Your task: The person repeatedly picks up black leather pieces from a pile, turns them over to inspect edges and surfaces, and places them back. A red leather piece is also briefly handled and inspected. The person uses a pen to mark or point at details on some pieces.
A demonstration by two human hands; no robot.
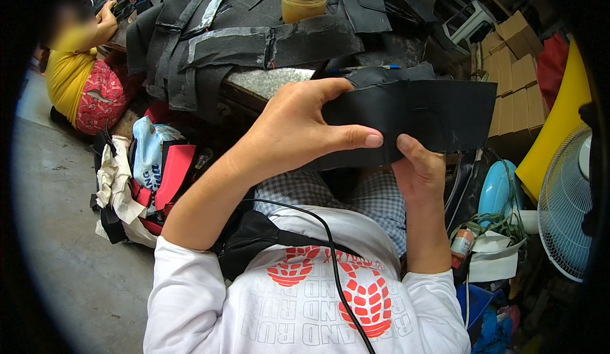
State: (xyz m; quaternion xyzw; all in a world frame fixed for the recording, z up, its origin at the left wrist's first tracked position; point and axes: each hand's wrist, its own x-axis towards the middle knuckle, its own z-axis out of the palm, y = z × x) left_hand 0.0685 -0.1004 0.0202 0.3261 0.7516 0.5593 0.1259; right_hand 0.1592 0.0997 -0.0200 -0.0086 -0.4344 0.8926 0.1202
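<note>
Head cam: blk sheet (438, 113) in hands (302, 122)

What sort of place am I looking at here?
Probably a workshop for leather-like material: matte black flat pieces lie heaped on a grey worktable, a round blue-rimmed jar of yellowish stuff stands among them, and the left hand and right hand hold a smooth black panel.

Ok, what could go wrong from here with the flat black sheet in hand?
The flat black sheet might bend or knock something: its right end juts past the right hand. The round jar with yellowish contents and a blue-rimmed lid could tip, standing among overlapping black strips. The thin black cable across the white, red-printed shirt could snag on the left forearm.
</note>
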